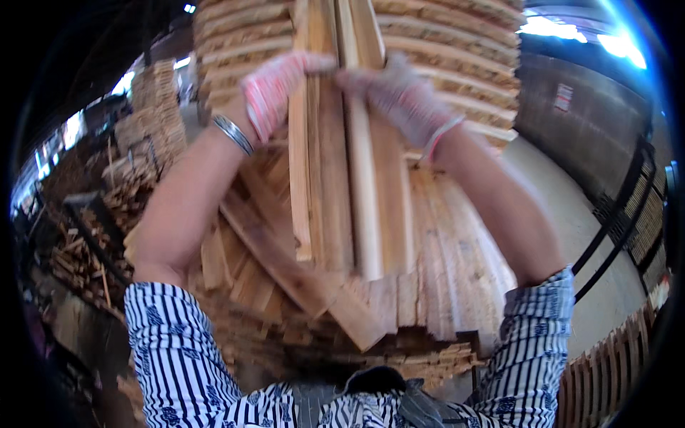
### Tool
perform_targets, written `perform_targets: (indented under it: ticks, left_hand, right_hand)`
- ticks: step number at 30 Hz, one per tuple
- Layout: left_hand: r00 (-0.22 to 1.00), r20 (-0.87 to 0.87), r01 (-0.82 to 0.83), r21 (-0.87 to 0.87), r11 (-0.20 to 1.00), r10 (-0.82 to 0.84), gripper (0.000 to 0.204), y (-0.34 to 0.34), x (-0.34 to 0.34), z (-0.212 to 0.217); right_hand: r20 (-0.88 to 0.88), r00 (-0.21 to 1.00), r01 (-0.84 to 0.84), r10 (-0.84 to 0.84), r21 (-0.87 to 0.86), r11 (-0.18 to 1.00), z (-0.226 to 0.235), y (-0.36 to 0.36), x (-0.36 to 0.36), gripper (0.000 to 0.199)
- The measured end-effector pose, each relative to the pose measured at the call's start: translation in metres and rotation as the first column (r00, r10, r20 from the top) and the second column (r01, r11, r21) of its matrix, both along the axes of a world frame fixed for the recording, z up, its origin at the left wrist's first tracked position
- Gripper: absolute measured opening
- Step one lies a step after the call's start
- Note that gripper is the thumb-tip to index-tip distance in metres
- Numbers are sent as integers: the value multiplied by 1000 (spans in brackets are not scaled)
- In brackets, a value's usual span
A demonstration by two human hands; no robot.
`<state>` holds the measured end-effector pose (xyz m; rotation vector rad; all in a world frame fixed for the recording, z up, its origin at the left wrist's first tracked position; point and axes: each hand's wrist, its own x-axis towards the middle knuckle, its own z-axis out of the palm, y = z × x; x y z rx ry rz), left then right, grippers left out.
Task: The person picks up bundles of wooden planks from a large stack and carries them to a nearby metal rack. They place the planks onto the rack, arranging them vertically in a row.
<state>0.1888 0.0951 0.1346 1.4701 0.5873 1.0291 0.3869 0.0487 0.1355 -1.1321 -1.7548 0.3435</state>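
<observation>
My left hand [277,85], in a red-and-white knit glove, closes round the outer side of a long wooden board [328,192], its thumb lying across the face. On the other side my right hand [405,98], in a similar glove and blurred by motion, grips a second wooden board [389,207] with a pale edge. The two boards stand side by side, tilted toward each other, their far ends out of the picture. Both are held above a pile of loose boards [442,250]. Fingers behind the boards are hidden.
A tall layered stack of boards [457,64] rises straight ahead. Loose planks [275,257] lie crosswise below my left arm. Scrap wood [85,264] and another stack [150,118] are on the left. Black metal rails [614,214] and a grey wall [571,107] stand at the right.
</observation>
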Motion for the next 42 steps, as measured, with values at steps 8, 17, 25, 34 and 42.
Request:
perform_targets:
  ticks: [8, 17, 25, 34, 42]
  left_hand:
    - [894, 108, -440, 31, 897, 435, 42, -87, -150, -30]
    - [780, 91, -573, -294, 765, 619, 39, -106, -291, -105]
    - [813, -39, -553, -365, 749, 581, 42, -71, -339, -147]
    - [847, -21, -469, -501, 727, 532, 42, -50, -333, -145]
    - [856, 92, -417, -459, 784, 509, 37, -27, -337, -154]
  right_hand:
    - [55, 901, -407, 430, -230, 884, -7, 4, -65, 62]
    - [868, 497, 154, -22, -63, 986, -57, 17, -77, 80]
    - [942, 335, 271, -13, -84, 959, -84, -19, -130, 79]
    - [820, 543, 279, 183, -382, 881, -123, 17, -180, 74]
    - [754, 647, 177, 109, -288, 941, -137, 39, -175, 68]
